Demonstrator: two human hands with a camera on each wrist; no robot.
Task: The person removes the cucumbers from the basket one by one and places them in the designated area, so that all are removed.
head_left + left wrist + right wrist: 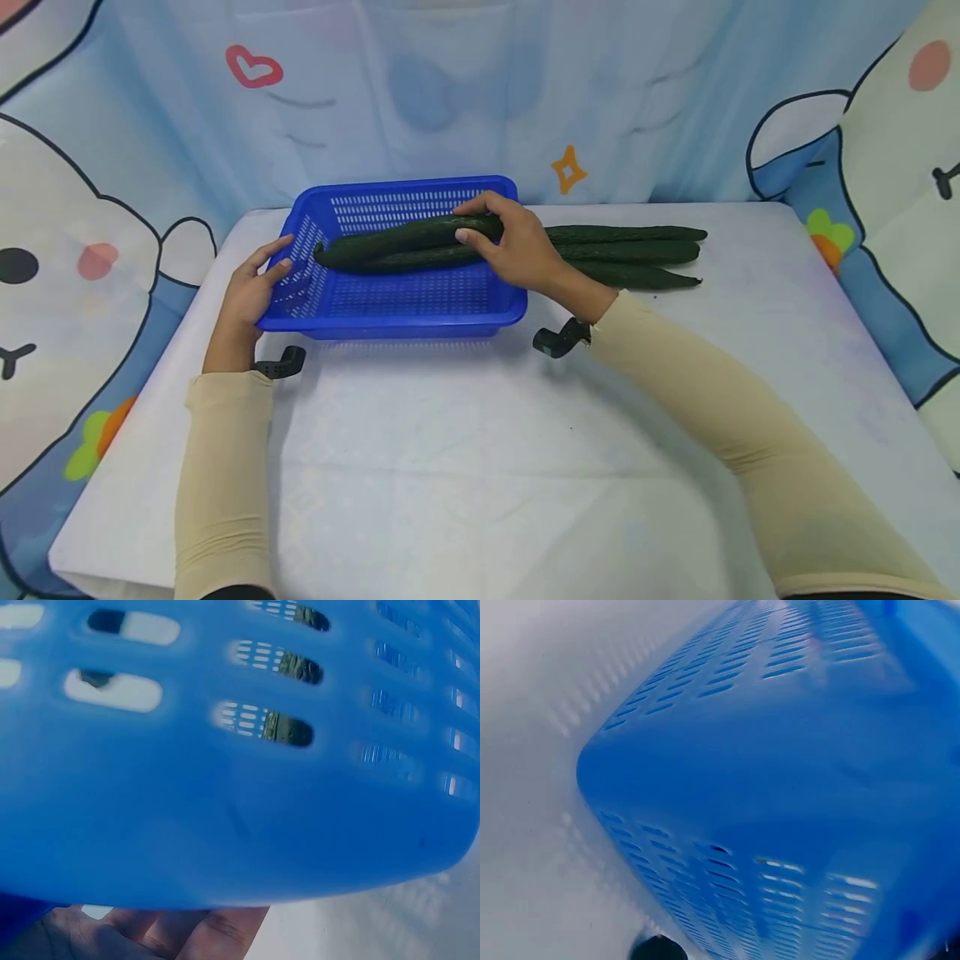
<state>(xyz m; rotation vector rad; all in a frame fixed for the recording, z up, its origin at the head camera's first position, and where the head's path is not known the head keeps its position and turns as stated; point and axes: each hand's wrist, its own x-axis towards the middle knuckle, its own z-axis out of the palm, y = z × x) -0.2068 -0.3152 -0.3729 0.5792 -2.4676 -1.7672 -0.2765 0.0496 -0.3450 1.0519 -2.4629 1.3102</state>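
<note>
My left hand [250, 292] holds the left end of a blue slotted plastic basket [390, 327], its fingers at the rim. In the left wrist view, part of that hand [202, 934] shows beyond the basket wall [247, 817]. Over the basket's right part, my right hand [517, 243] grips the right end of a long dark green cucumber [405, 237] between thumb and fingers. This cucumber lies along another cucumber [420, 262] inside the basket. The right wrist view shows the basket's outer corner [705, 772], with the right hand out of sight.
Three more cucumbers, an upper one [630, 234], a middle one [637, 252] and a lower one [645, 276], lie side by side on the white-covered table [480, 483], right of the basket. A printed blue curtain [465, 100] hangs behind the table.
</note>
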